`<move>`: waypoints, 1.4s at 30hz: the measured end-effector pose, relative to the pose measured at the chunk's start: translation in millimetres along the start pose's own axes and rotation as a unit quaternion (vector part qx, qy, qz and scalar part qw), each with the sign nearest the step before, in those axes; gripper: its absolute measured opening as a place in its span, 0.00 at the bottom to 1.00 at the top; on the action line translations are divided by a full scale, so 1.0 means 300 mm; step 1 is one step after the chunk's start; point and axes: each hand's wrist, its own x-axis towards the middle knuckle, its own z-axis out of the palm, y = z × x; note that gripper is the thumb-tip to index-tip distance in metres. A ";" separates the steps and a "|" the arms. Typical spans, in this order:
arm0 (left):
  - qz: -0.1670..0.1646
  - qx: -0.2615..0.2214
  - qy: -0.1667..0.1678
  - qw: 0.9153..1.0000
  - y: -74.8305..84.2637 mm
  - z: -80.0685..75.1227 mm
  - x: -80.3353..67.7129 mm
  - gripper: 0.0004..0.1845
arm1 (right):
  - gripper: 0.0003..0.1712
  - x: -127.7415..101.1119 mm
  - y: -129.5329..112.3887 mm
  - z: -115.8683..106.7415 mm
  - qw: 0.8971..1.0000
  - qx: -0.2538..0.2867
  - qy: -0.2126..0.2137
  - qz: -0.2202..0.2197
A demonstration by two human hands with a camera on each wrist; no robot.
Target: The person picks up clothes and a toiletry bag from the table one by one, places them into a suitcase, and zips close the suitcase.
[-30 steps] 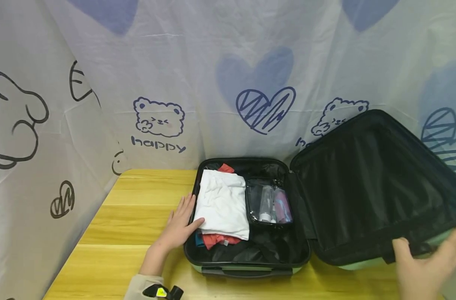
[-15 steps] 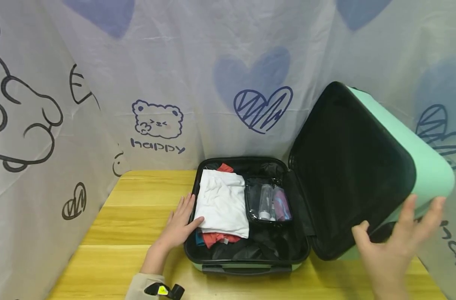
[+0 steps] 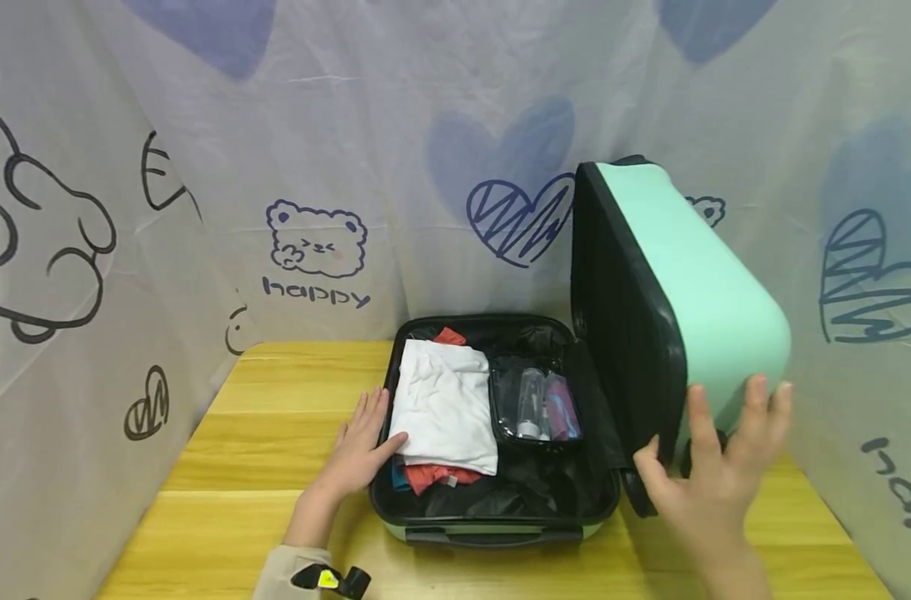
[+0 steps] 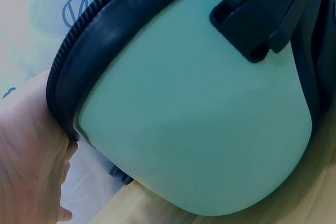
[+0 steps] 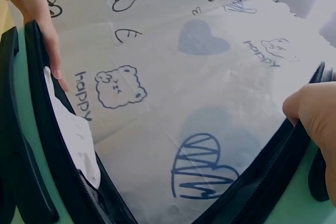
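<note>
A mint-green suitcase [image 3: 493, 523] lies unfolded on the table. Its lid [image 3: 718, 283] stands nearly upright along the right side, black lining facing left. My right hand [image 3: 713, 471] grips the lid's near corner, thumb over the rim [image 5: 278, 166] and fingers against the green shell. My left hand [image 3: 357, 446] rests on the left rim of the base with straight fingers, the thumb reaching over a folded white garment [image 3: 443, 404]. Red clothing [image 3: 436, 477] peeks out beneath it. Right of the garment sits a clear pouch [image 3: 509, 400] holding a clear bottle [image 3: 531, 404] and a purple item [image 3: 562, 407].
The wooden table [image 3: 282, 442] extends left of the suitcase and in front of it. A printed white curtain [image 3: 350, 125] hangs behind and along both sides. The raised lid stands close to the back curtain. A carry handle [image 3: 493, 540] projects from the suitcase's front side.
My right hand has swung the lid up from its leaning position at the right, turning it leftward to nearly upright. The left hand has stayed on the base's left rim.
</note>
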 end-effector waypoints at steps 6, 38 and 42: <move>0.003 -0.001 0.002 1.000 -0.005 0.005 0.006 0.45 | 0.30 -0.019 -0.037 0.033 0.998 0.027 -0.022 -0.058; 0.009 -0.025 0.058 0.998 -0.003 0.012 -0.014 0.42 | 0.35 -0.137 -0.164 0.121 0.971 0.073 -0.185 -0.136; 0.013 -0.016 0.069 0.997 0.008 -0.014 -0.033 0.40 | 0.41 -0.154 -0.182 0.132 0.963 0.076 -0.207 -0.156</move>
